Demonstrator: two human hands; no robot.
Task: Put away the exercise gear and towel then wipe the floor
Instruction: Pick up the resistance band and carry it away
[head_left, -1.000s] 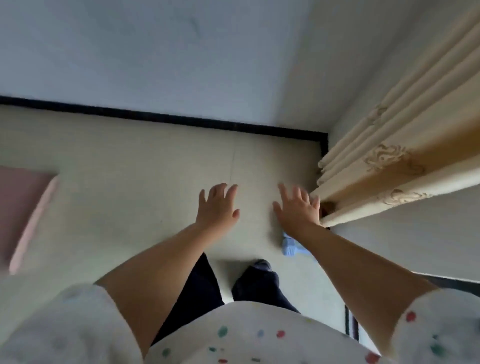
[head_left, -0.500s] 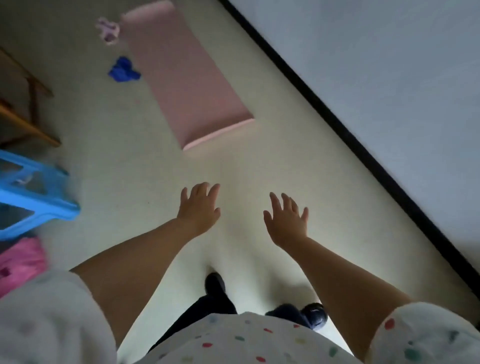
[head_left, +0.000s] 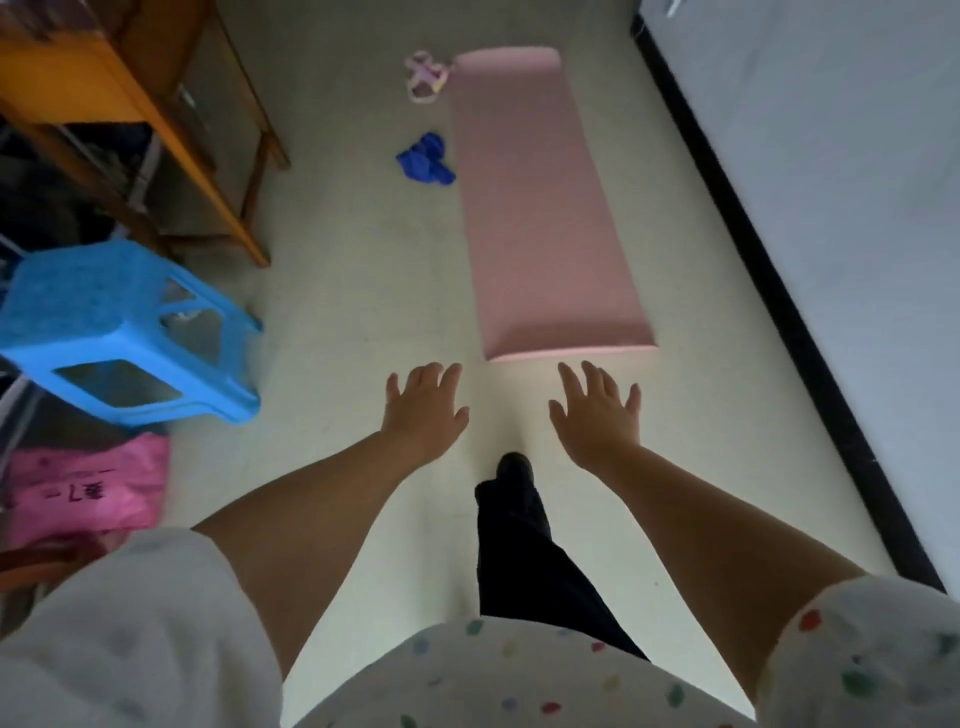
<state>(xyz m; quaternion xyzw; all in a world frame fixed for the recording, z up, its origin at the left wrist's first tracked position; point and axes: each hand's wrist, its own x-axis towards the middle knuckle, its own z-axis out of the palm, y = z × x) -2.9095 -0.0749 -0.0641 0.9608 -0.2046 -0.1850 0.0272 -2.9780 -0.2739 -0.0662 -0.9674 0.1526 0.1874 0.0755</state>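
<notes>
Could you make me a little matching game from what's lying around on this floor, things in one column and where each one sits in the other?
Things:
1. pink mat
2. blue cloth
3. blue stool
4. pink bag

Places:
A. near side of the stool, at the left edge
B. unrolled flat, running alongside the wall
C. crumpled by the mat's left edge
D. in front of the wooden furniture

Pairs: 1-B, 2-C, 3-D, 4-A

Matt pink foam-looking mat (head_left: 540, 208) ahead of the right hand (head_left: 597, 415), crumpled blue cloth (head_left: 426, 160) beyond the left hand (head_left: 423, 410), textured blue plastic stool (head_left: 114, 322) (glossy rim), varnished wooden table (head_left: 104, 88), smooth pale floor (head_left: 337, 291)
</notes>
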